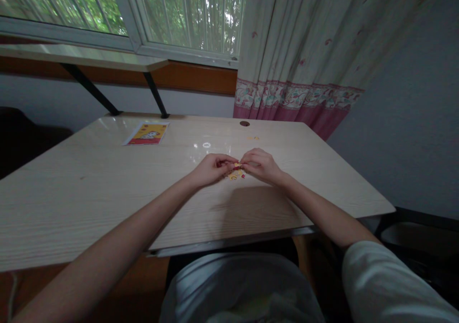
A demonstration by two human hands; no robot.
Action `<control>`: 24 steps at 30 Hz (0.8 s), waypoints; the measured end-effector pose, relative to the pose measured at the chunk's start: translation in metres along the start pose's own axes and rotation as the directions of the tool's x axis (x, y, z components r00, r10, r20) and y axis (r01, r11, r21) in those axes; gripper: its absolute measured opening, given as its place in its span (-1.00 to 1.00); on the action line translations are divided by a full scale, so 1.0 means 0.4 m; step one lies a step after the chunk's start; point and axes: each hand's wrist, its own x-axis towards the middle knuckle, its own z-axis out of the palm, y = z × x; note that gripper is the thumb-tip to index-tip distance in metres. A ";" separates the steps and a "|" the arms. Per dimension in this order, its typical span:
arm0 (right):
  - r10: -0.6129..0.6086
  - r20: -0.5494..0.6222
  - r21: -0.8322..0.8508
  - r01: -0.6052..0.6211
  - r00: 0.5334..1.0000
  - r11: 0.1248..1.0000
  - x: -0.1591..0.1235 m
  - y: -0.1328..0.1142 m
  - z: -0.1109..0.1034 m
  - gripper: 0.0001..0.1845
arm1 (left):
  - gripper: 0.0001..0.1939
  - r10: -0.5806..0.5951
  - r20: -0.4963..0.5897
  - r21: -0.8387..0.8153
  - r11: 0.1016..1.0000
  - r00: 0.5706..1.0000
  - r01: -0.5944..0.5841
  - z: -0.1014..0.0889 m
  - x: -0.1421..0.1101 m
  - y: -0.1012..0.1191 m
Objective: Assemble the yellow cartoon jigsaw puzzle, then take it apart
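Observation:
Over the middle of the desk, my left hand (216, 167) and my right hand (261, 164) meet fingertip to fingertip. Both are closed in a pinch on small yellow and red jigsaw puzzle pieces (236, 166); the fingers cover much of them. Just below the fingertips, several more loose puzzle pieces (234, 176) in yellow and red lie on the desk top. Farther back, a couple of yellow puzzle pieces (255, 138) rest by themselves. Details on the pieces are too small to make out.
The pale wooden desk (118, 194) stands below a window. At its back left lies a yellow and red picture sheet (147, 134) with a white animal. A raised shelf (89, 54) on black legs is behind it. A round cable hole (245, 123) is near the curtain (290, 93).

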 end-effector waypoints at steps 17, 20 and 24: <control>-0.014 -0.012 0.001 0.014 1.000 1.000 0.000 -0.008 0.011 -0.75 | -0.71 -0.139 -0.086 -0.245 0.963 0.987 0.114 0.007 0.006 0.013; 0.030 -0.021 -0.016 -0.030 0.999 0.999 -0.003 -0.004 0.016 -0.72 | -0.68 -0.143 -0.111 -0.265 0.958 0.984 0.109 0.006 0.007 0.010; 0.041 -0.077 -0.052 -0.046 0.996 0.998 -0.006 0.002 0.022 -0.70 | -0.69 -0.147 -0.125 -0.265 0.958 0.981 0.110 0.003 0.011 0.007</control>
